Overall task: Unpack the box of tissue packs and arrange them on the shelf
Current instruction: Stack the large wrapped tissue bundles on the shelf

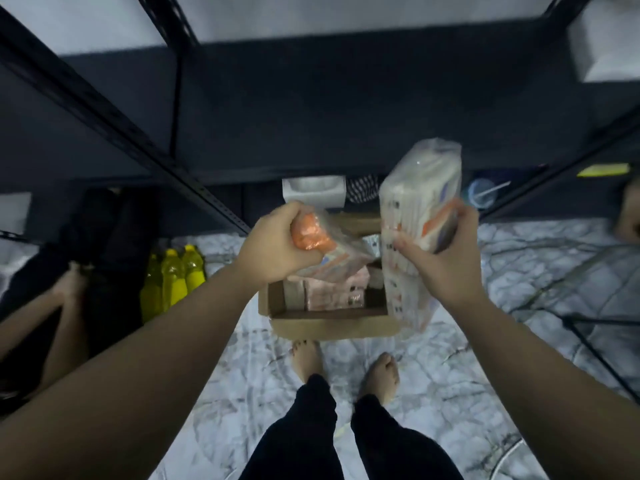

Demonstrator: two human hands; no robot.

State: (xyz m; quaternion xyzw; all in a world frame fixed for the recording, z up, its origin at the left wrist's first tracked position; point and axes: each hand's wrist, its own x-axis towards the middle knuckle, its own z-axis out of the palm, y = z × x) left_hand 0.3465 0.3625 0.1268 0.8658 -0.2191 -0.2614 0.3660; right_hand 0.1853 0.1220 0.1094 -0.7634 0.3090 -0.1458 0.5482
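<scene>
Hands are each gripping a pack: left hand bunching wrapper, right hand clutching tall pack; slick plastic could slip.

Brown cardboard box on white grey-veined marble floor. Beside the box: yellow bottles. Above the box: white-and-orange tissue packs, dark navy shelf. Black trousers.
</scene>
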